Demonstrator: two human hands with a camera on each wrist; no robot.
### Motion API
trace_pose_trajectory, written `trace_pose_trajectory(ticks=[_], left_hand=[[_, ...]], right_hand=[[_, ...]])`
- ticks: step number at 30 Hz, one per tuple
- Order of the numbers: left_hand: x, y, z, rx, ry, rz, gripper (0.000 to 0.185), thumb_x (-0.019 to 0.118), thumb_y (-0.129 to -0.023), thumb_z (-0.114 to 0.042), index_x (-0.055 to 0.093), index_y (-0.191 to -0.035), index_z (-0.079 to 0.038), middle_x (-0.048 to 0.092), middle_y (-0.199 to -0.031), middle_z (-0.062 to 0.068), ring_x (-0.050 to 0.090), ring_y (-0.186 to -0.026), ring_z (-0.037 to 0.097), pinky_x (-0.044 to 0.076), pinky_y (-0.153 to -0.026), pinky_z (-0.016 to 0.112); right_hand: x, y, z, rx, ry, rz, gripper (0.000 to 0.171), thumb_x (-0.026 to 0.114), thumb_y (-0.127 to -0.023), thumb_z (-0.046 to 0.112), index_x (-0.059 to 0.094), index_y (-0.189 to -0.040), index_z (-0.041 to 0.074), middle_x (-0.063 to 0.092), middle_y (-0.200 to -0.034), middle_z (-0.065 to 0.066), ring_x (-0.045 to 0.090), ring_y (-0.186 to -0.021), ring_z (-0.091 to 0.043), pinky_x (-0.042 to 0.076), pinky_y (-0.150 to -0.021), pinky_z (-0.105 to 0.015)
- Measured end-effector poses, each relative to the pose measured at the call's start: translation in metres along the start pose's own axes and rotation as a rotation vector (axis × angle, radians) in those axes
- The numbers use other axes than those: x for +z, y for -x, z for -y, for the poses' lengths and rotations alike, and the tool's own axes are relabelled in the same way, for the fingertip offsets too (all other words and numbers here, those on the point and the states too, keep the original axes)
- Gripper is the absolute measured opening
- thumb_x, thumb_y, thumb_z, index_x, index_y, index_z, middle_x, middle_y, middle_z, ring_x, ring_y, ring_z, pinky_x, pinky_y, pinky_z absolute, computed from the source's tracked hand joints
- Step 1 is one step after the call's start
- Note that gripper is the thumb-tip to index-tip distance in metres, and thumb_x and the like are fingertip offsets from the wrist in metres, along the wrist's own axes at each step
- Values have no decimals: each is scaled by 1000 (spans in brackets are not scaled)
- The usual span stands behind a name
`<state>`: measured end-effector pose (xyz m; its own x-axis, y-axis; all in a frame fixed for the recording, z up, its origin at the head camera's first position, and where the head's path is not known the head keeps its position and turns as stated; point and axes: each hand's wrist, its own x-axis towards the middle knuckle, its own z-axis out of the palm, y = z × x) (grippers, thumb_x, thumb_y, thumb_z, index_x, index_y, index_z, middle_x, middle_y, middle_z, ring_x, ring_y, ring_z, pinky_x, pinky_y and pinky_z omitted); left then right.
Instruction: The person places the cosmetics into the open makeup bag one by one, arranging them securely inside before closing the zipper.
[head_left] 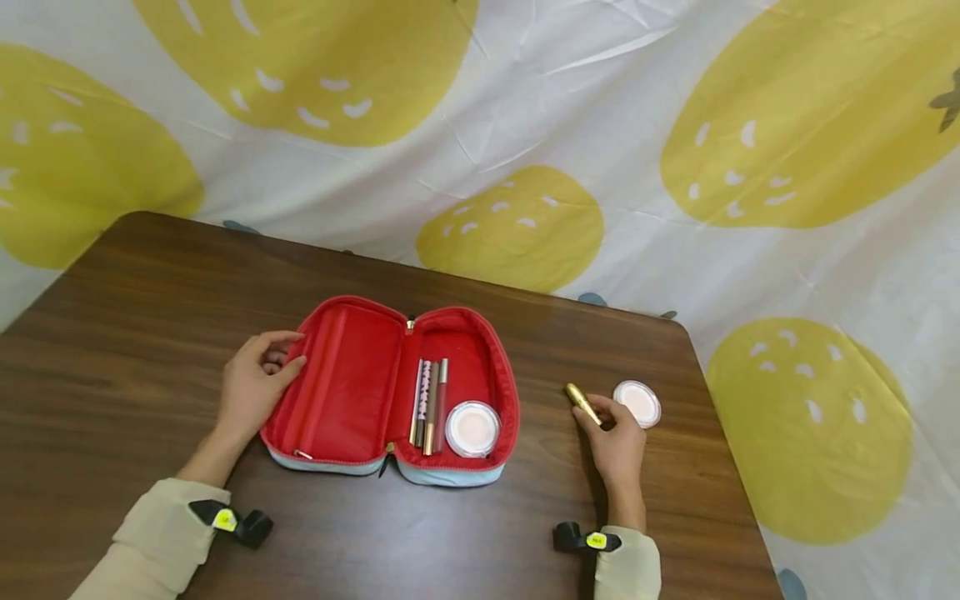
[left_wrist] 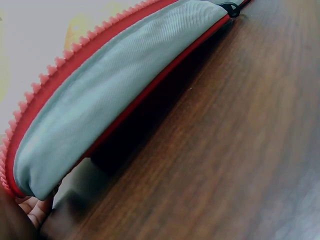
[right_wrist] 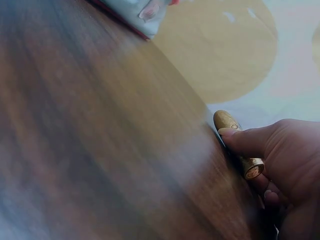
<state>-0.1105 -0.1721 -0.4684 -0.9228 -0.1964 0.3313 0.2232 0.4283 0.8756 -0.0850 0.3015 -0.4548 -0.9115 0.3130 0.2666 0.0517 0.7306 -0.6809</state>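
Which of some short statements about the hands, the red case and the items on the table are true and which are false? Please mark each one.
1. The right hand holds a gold tube. True.
2. The red case is zipped closed. False: it lies open on the table.
3. A round compact lies inside the right half of the case. True.
4. The left hand holds a pencil. False: it touches the left edge of the case.
5. A second round compact lies outside the case, beside the right hand. True.
6. The slim sticks lie on the bare table. False: they lie inside the case.
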Motion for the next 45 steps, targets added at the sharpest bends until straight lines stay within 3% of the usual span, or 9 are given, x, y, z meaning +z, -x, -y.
trace_pose_trajectory(ticks=[21, 45], left_hand=[[1, 0, 1, 2, 6, -1, 28, 71, -84, -4, 66, -111, -1, 60, -91, 14, 53, -73, 6, 41, -63, 8], [0, 0, 2, -14, -11, 8, 28, 71, -85, -6, 65, -113, -2, 59, -91, 12, 53, -72, 5, 42, -63, 8]], right_hand=[[4, 1, 2, -53, -1, -5, 22, 78, -81, 19, 73, -98, 6, 67, -84, -7, 55, -75, -16, 37, -64, -23], [9, 0, 10, -90, -45, 0, 23, 77, -82, 16, 72, -99, 2, 68, -92, -14, 60, -86, -27, 42, -75, -36]])
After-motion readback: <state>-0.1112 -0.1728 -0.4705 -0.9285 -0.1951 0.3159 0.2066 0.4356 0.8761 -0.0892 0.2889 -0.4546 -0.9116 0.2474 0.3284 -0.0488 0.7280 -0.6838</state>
